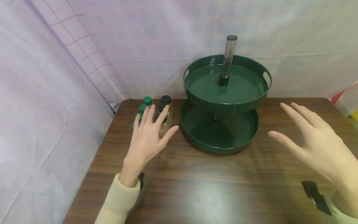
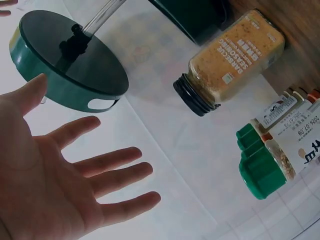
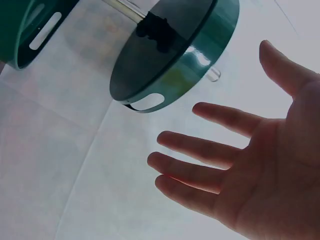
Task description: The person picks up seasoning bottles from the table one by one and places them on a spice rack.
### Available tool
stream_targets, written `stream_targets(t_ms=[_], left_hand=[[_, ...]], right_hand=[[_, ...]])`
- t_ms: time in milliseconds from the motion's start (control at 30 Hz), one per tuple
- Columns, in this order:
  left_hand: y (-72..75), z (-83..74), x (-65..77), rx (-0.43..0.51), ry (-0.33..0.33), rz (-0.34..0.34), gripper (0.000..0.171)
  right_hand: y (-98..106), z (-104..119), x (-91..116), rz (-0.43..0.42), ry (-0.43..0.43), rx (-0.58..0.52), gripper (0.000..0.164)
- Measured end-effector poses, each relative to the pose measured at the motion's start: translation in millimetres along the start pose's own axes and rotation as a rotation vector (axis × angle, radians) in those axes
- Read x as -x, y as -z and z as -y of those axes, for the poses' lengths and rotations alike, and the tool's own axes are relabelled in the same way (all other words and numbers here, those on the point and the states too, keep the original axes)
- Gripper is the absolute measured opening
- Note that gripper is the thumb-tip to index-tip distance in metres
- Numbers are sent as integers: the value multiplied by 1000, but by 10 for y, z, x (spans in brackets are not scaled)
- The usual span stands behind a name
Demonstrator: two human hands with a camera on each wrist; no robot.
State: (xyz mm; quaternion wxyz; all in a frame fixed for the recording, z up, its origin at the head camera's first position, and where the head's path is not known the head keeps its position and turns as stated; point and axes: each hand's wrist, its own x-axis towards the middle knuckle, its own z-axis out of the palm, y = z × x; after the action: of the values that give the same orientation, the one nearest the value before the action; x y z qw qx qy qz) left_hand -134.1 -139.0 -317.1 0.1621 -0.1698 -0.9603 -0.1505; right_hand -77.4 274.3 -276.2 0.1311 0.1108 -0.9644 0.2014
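My left hand [image 1: 148,137] hovers with spread fingers in front of the spice jars at the table's left, hiding part of them. A black-capped jar of orange barbecue seasoning [image 2: 240,55] shows in the left wrist view, beside jars with green caps [image 2: 260,170]. To the right, my right hand [image 1: 316,140] is held in the air, fingers extended and nothing in it. Between the hands stands a green two-tier round tray rack, its upper tray [image 1: 207,90] and lower tray [image 1: 193,133] both bare, joined by a metal post [image 1: 230,56].
The brown wooden table [image 1: 179,193] backs onto a pale cloth [image 1: 156,37], and more white cloth [image 1: 42,130] hangs on the left. A red, white and yellow item [image 1: 346,99] lies at the far right edge.
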Motion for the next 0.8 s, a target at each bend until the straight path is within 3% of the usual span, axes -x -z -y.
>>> stream_targets(t_ms=[500,800], left_hand=[[21,168,-20,-38,20,-86,63],[29,281,-35,-22,90,-72,65]], right_hand=[[9,203,-158,-141,67,-78,74],[8,368,-279,-190,109,-145,69]])
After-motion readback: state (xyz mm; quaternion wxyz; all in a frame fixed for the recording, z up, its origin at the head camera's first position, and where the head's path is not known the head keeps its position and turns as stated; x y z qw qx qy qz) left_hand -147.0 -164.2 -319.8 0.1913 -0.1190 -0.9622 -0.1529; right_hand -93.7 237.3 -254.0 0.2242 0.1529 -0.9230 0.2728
